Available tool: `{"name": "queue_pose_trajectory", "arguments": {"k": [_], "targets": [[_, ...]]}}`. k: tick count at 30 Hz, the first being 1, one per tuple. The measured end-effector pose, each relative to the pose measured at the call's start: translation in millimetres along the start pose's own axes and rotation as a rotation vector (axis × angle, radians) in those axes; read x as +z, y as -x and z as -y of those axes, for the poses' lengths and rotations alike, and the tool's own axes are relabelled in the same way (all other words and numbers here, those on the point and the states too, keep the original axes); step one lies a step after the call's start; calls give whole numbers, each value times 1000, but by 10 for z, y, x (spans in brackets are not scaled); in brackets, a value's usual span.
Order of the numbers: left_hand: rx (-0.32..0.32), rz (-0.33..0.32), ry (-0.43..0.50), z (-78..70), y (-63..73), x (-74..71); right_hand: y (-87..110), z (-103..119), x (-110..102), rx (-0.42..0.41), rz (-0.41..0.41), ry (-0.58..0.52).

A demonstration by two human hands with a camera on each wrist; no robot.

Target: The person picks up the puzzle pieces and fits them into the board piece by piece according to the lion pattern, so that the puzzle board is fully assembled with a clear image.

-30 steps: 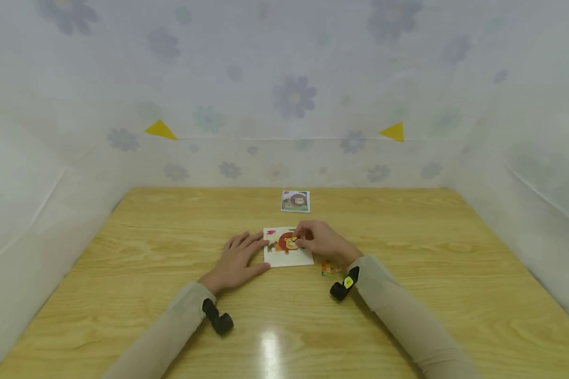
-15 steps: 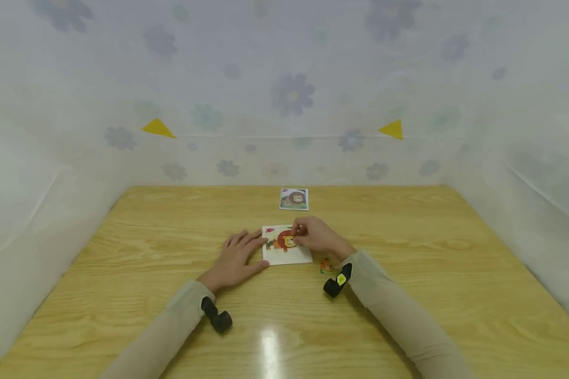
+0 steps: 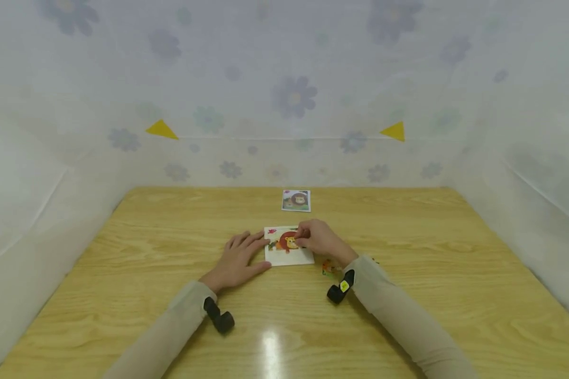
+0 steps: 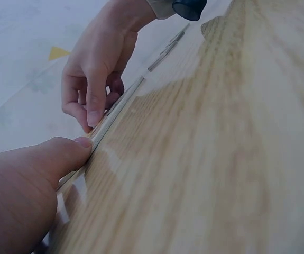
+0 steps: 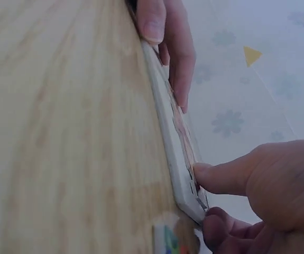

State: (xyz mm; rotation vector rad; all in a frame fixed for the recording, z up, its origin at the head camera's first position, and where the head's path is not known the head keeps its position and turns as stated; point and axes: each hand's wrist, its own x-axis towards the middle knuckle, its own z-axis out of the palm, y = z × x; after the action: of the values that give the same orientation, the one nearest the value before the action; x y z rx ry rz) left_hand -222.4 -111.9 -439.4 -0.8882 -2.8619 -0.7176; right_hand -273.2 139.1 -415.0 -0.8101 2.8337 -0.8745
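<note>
A white puzzle board [image 3: 282, 259] lies flat on the table in front of both hands. Puzzle pieces on its upper part make a lion with a red mane and yellow face [image 3: 291, 242]; the lower strip is bare white. My left hand [image 3: 237, 263] lies with fingers spread, its fingertips and thumb [image 4: 77, 151] holding the board's left edge. My right hand [image 3: 321, 237] pinches a puzzle piece at the board's right side, thumb [image 5: 215, 177] down on the pieces and fingers curled. The fingers mostly hide that piece.
A loose puzzle piece with an orange animal [image 3: 329, 267] lies right of the board, close to the right wrist, partly behind the wrist camera [image 3: 336, 292]. A card with a lion picture [image 3: 296, 200] lies near the table's far edge. Flowered white cloth [image 3: 291, 158] surrounds the table.
My right wrist has shifted slightly left, with the fingers staying at the lion's face. The dark gap beside the face has shrunk. My left hand stays in place.
</note>
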Motion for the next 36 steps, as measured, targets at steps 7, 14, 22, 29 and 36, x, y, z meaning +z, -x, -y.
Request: {"name": "queue_pose_trajectory", "arguments": {"k": [7,14,22,29,36], "targets": [[4,-10,-12,31,-7,33,196,24,-33,-137,41,176],[4,-9,-9,55,12,56,390,-125,-85,-226,74,92],[14,9,-16,26,-8,26,698,-198,-243,-226,29,218],[16,-10,-23,21,0,15,819,-253,-274,-214,42,227],[15,-2,-12,-4,-1,25,795,-255,-280,-231,76,123]]}}
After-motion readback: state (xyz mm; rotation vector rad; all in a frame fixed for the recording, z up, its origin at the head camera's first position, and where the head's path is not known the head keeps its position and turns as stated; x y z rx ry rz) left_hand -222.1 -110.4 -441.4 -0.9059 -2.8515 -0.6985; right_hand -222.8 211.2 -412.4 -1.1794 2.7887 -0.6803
